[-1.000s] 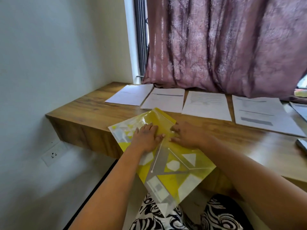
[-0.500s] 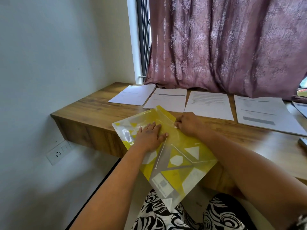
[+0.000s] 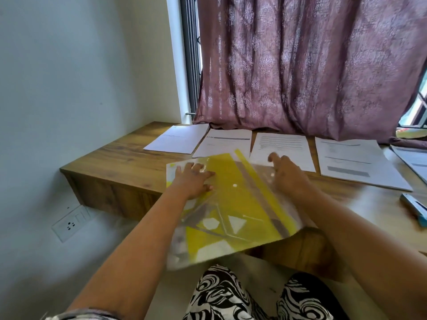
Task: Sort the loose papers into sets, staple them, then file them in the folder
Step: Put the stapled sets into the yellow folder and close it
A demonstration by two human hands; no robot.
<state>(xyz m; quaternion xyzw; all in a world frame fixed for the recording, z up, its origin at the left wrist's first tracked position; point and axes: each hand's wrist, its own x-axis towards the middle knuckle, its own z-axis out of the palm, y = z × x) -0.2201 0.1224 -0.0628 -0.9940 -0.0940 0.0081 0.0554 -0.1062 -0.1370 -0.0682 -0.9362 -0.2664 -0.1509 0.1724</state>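
Folder (image 3: pixel 233 204) on desk (image 3: pixel 129 158) front edge, overhanging lap – L hand (image 3: pixel 193 181) flat on it, R hand (image 3: pixel 287 174) lifting flap, grip unclear; pin w/ L, open wide before loading paper sets (image 3: pixel 282 146)

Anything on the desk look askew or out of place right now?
The yellow folder lies skewed, its near part hanging off the desk edge, with both hands on it. The paper sets behind sit in a tidy row.

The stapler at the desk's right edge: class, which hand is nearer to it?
Right. The right hand rests on the folder, toward the stapler; the left hand lies farther off.
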